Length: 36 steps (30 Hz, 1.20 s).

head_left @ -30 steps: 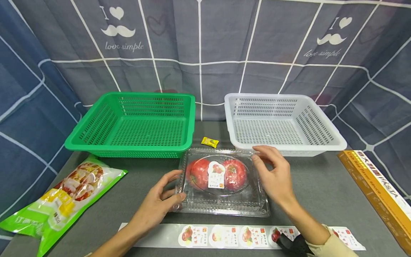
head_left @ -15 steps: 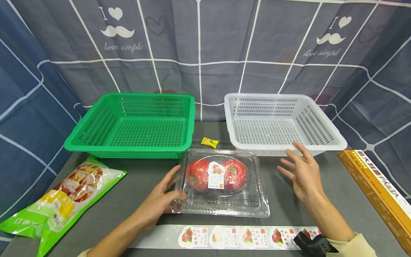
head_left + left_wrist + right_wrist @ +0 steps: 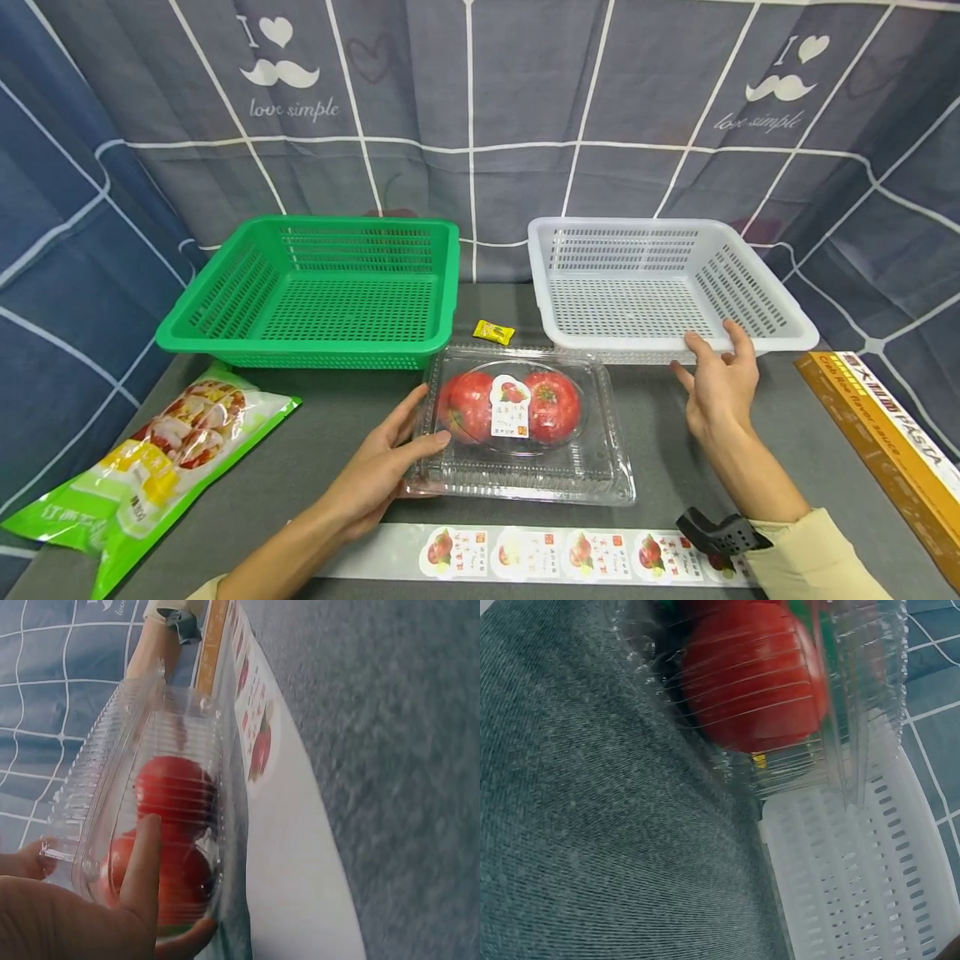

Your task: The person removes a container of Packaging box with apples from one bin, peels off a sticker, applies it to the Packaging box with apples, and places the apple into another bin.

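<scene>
The right hand is moving off the clamshell toward the white basket, fingers relaxed, grasping nothing. The left hand is still holding the clamshell's left edge on the table. Its fingertips are hard to make out in the right wrist view; one tomato is cut off.

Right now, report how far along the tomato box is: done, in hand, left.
Done: the clear tomato box is closed and carries a label on its lid. In hand: the left hand holds the box's left edge on the table; the right hand is off it, fingertips at the white basket rim. Left: both baskets are empty, and the box is in neither the white nor the green basket.
</scene>
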{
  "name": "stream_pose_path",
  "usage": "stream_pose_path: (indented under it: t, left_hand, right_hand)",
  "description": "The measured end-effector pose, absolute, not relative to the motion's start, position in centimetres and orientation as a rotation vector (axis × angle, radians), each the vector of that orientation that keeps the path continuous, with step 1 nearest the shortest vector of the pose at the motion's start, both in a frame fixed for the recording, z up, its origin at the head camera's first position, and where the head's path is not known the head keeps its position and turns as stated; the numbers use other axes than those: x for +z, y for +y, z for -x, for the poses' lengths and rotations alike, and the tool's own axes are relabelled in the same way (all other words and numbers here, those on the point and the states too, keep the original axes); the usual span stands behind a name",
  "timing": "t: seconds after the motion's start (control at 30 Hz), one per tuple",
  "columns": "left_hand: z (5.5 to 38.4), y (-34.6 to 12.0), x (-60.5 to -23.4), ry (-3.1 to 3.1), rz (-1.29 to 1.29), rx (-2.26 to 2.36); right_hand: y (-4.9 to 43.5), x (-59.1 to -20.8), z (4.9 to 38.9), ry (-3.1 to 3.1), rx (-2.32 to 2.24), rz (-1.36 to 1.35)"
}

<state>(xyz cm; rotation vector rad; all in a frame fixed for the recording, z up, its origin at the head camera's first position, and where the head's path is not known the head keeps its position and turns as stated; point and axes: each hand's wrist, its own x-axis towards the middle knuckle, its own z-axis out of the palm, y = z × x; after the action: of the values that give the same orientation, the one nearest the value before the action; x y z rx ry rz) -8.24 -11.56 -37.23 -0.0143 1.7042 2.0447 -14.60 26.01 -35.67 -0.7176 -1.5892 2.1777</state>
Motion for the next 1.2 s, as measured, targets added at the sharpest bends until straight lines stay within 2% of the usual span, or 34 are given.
stream_pose_path:
  t: [0.63,1.2]
  left_hand:
    - [6.3,-12.8,-36.7,1.438,-0.008,2.16]
    - [5.2,-12.0,-33.5,1.422,-0.053,2.232]
  right_hand:
    - [25.9,-36.2,14.4,-1.664,2.088,0.706]
    - [26.0,-36.9,14.2,-1.63,2.072,0.665]
